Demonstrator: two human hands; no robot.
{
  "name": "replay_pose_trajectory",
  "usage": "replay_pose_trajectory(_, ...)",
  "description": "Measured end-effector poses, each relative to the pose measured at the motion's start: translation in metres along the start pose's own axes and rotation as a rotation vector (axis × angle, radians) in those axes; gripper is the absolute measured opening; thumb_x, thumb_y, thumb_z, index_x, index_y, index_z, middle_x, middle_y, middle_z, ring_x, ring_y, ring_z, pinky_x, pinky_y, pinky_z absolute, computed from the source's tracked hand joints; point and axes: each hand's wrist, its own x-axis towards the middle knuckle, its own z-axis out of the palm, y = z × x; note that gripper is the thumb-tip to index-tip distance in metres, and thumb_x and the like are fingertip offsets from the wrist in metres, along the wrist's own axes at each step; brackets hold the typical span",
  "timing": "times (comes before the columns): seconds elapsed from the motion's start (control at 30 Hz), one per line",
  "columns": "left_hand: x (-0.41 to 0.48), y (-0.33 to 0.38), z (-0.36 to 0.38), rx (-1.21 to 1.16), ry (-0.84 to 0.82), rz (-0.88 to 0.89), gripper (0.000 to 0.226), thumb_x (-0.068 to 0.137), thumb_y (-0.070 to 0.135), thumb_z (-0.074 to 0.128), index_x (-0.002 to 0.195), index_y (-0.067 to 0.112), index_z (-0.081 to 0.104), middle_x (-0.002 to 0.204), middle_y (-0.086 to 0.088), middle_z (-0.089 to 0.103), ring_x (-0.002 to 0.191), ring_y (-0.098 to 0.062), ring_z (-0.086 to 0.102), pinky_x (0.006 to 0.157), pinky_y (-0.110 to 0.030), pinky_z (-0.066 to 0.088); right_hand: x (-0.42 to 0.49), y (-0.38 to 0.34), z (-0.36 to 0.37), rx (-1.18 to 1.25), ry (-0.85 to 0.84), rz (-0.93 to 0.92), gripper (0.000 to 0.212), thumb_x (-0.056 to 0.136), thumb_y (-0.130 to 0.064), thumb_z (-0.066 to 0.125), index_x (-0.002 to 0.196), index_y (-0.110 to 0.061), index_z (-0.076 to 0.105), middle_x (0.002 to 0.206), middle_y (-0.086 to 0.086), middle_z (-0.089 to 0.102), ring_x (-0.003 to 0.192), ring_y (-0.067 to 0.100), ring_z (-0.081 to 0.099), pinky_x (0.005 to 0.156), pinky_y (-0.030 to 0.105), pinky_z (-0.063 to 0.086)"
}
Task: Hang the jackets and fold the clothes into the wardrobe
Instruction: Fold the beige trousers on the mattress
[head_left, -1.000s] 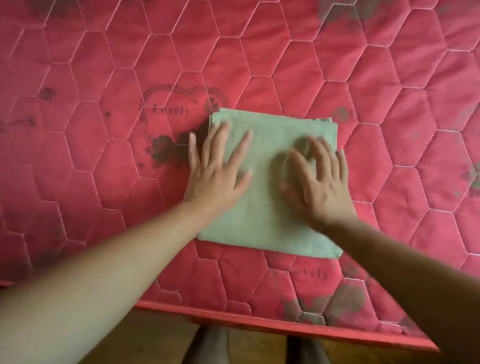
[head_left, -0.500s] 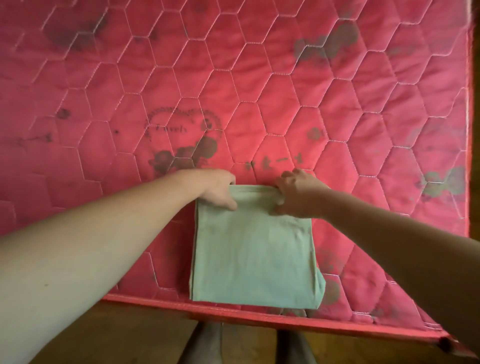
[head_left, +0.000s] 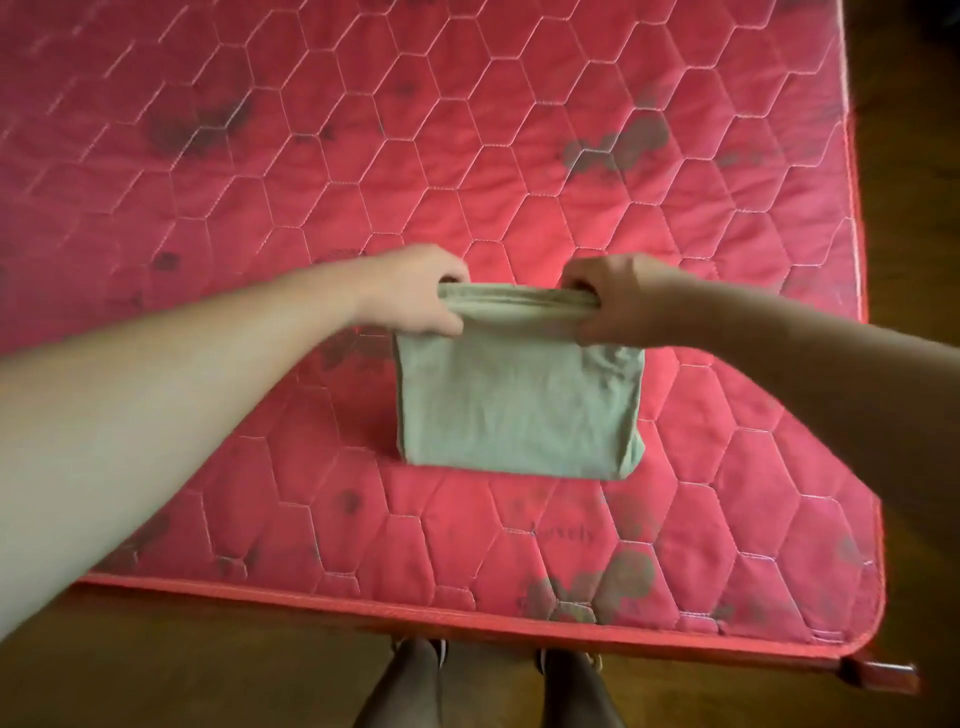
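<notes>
A pale green folded garment hangs from both my hands above the red quilted mattress. My left hand grips the left end of its bunched top edge. My right hand grips the right end, fingers curled round the fabric. The lower part of the garment hangs down flat, its bottom edge near the mattress surface; I cannot tell whether it touches. No wardrobe or jacket is in view.
The mattress has a red piped front edge close to me and a right edge. Brown wooden floor lies in front of it, with my legs standing at the mattress edge.
A second ago both hands pressed flat on the garment lying on the mattress. They then took hold of its far edge and have now lifted it, so it hangs between them.
</notes>
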Motion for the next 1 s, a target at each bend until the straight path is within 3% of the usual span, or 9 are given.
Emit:
replay_pose_trajectory(0.13,-0.017,0.023,-0.039,0.034,0.37,0.153,0.032,0.071,0.016,0.071,0.098,0.026,0.058,0.095,0.003,0.056,0.085,-0.02,0.052,0.071,-0.035,0.044,-0.011,-0.005,-0.057,-0.121,0.412,-0.126,0.029,0.07,-0.013,0.068,0.095,-0.011,0.055,0.085,0.003,0.049,0.078,0.031,0.048,0.065,0.035,0.033)
replay_pose_trajectory(0.27,-0.033,0.02,0.021,0.328,0.568,0.249,0.041,0.067,0.015,0.072,0.1,0.024,0.051,0.1,0.003,0.049,0.099,-0.023,0.046,0.078,-0.041,0.045,-0.026,0.002,0.001,-0.393,0.617,-0.147,0.031,0.069,-0.011,0.064,0.099,-0.008,0.054,0.095,0.016,0.052,0.082,0.037,0.051,0.064,0.041,0.03)
replay_pose_trajectory(0.33,-0.033,0.007,0.076,0.421,0.55,0.2,0.045,0.068,0.017,0.074,0.109,0.02,0.055,0.108,-0.003,0.052,0.104,-0.028,0.049,0.079,-0.043,0.047,-0.038,0.008,0.062,-0.429,0.576,-0.088,0.029,0.073,-0.009,0.061,0.102,-0.008,0.055,0.098,0.017,0.052,0.083,0.036,0.05,0.065,0.043,0.032)
replay_pose_trajectory(0.43,-0.038,-0.015,0.156,0.389,0.3,0.075,0.054,0.079,0.032,0.076,0.128,0.023,0.057,0.118,-0.002,0.048,0.11,-0.026,0.047,0.09,-0.046,0.049,-0.059,0.014,0.151,-0.381,0.287,0.035,0.03,0.081,-0.023,0.063,0.108,-0.013,0.06,0.108,0.012,0.054,0.093,0.036,0.054,0.072,0.045,0.044)
replay_pose_trajectory(0.5,-0.033,-0.025,0.18,0.288,0.377,0.049,0.043,0.084,0.031,0.071,0.125,0.022,0.062,0.115,-0.002,0.049,0.107,-0.026,0.049,0.089,-0.049,0.051,-0.061,0.02,0.176,-0.304,0.237,0.087,0.033,0.084,-0.033,0.067,0.111,-0.014,0.063,0.114,0.012,0.056,0.098,0.037,0.056,0.075,0.046,0.045)
replay_pose_trajectory(0.6,0.006,-0.025,0.178,0.248,0.609,0.043,0.04,0.091,0.029,0.059,0.13,0.019,0.061,0.13,-0.009,0.051,0.122,-0.032,0.047,0.098,-0.05,0.046,-0.03,0.03,0.171,-0.218,0.411,0.064,0.041,0.094,-0.037,0.061,0.127,-0.013,0.059,0.136,0.016,0.052,0.122,0.04,0.05,0.091,0.053,0.045)
replay_pose_trajectory(0.7,0.061,-0.026,0.169,0.304,0.63,0.01,0.053,0.098,0.038,0.046,0.148,0.021,0.044,0.159,-0.018,0.03,0.15,-0.037,0.023,0.118,-0.056,0.027,0.021,0.043,0.162,-0.232,0.385,0.077,0.068,0.1,-0.055,0.043,0.157,-0.019,0.032,0.167,0.016,0.017,0.154,0.04,0.011,0.121,0.064,0.016)
replay_pose_trajectory(0.77,0.088,-0.036,0.172,0.335,0.592,-0.058,0.065,0.098,0.047,0.039,0.159,0.027,0.027,0.167,-0.02,0.009,0.155,-0.037,0.005,0.123,-0.058,0.013,0.048,0.054,0.168,-0.25,0.347,0.124,0.079,0.099,-0.07,0.029,0.163,-0.026,0.013,0.171,0.01,-0.002,0.156,0.037,-0.008,0.122,0.065,0.002)
replay_pose_trajectory(1.0,0.107,-0.05,0.178,0.301,0.484,-0.104,0.071,0.097,0.056,0.031,0.161,0.036,0.009,0.168,-0.017,-0.012,0.155,-0.03,-0.014,0.124,-0.057,0.005,0.068,0.066,0.178,-0.239,0.33,0.152,0.083,0.094,-0.079,0.021,0.163,-0.036,0.007,0.171,0.009,-0.01,0.155,0.038,-0.015,0.123,0.062,0.001)
